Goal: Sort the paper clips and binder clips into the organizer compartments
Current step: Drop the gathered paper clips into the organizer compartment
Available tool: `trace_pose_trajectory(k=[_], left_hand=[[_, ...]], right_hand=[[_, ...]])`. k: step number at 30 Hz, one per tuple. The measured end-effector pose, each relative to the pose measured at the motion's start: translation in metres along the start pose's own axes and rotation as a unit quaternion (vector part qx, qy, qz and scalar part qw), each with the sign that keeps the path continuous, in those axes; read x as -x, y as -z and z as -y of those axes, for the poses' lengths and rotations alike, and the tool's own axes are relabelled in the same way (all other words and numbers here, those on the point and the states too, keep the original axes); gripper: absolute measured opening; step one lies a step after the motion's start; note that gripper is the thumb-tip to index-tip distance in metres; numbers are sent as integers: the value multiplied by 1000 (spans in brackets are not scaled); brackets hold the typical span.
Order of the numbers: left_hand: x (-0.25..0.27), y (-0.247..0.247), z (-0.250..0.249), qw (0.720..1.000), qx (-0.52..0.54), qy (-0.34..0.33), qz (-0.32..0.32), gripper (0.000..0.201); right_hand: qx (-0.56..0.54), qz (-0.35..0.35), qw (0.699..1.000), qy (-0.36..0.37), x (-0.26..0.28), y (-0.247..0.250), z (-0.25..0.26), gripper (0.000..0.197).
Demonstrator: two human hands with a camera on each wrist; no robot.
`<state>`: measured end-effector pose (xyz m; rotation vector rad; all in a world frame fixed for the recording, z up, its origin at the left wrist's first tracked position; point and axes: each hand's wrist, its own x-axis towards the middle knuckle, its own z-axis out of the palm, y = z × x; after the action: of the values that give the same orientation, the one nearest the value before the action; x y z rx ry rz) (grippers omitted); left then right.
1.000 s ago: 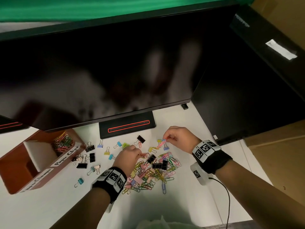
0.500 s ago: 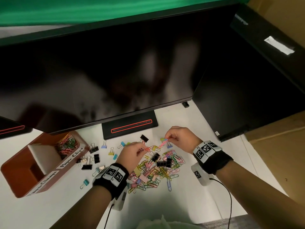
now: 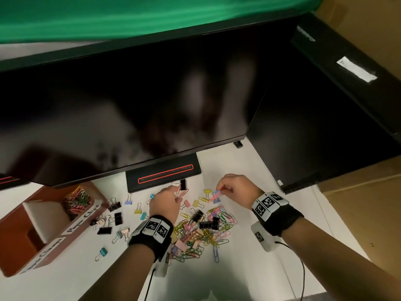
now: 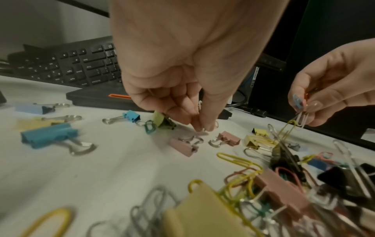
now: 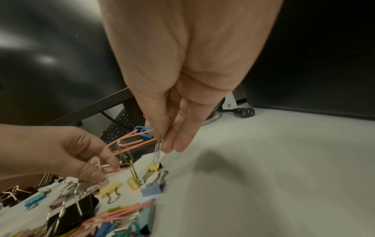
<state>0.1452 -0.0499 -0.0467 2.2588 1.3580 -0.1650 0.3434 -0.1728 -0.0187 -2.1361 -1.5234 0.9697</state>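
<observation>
Paper clips first: the right hand (image 3: 237,190) has a small bunch of paper clips (image 3: 215,195) pinched between thumb and fingertips, lifted just clear of the worktop (image 3: 249,170). Pink, blue and white wire fans out below the grip, so it looks like a handful gathered before a single trip to the box. The left hand (image 3: 167,200) is doing the same thing beside it, fingers curled down, thumb and forefinger nipping pink paper clips (image 3: 182,193) right next to a black binder clip (image 3: 183,184) by the monitor base (image 3: 162,173).

Below both hands lies the mixed pile (image 3: 201,231), paper clips tangled through pastel and black binder clips, and that tangle probably explains the slow fingertip picking. Left of it, loose binder clips (image 3: 112,213) are scattered well apart on the white surface, not yet sorted.

The brown organizer (image 3: 19,242) sits at the far left edge, open side up. Its far compartment holds a heap of coloured paper clips (image 3: 76,199); the nearer compartments look empty of clips as far as can be seen. So the paper clips are partly done and the binder clips appear untouched.

Writing now: a white label (image 3: 83,218) on the front reads "Paper Clips", matching that compartment. A second label (image 3: 42,254) nearer the camera is too blurred to read in full. The wrist bands carry black-and-white square markers, no words.
</observation>
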Motion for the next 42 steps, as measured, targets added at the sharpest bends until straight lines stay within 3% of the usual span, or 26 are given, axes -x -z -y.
trace_pose_trajectory(k=[12,15,19,22,26,31,37,42], left_hand=[[-10,-1,-14,997,-64,-9,-34,19],[-4,2,-13,999,-45,-28,-3,21],[13,25,-6,995,24,-14,92,14],[28,58,10,994,62,-24,90,8],[42,113,58,999,38,-6,24,7],[60,160,130,991,80,82,-73,13],[59,175,189,986,61,125,-92,15],[53,173,198,982,117,132,-74,26]], right_hand=[[-7,17,1000,12,-4,6,-9,14],[-4,19,1000,11,-3,8,-10,15],[4,23,999,25,-2,9,-5,17],[4,23,999,48,-5,7,12,18],[-9,26,994,104,-17,-1,57,18],[-17,13,985,170,-50,-24,141,18],[-47,-22,974,219,-94,-67,256,17],[-26,-24,987,155,-128,-112,309,19]])
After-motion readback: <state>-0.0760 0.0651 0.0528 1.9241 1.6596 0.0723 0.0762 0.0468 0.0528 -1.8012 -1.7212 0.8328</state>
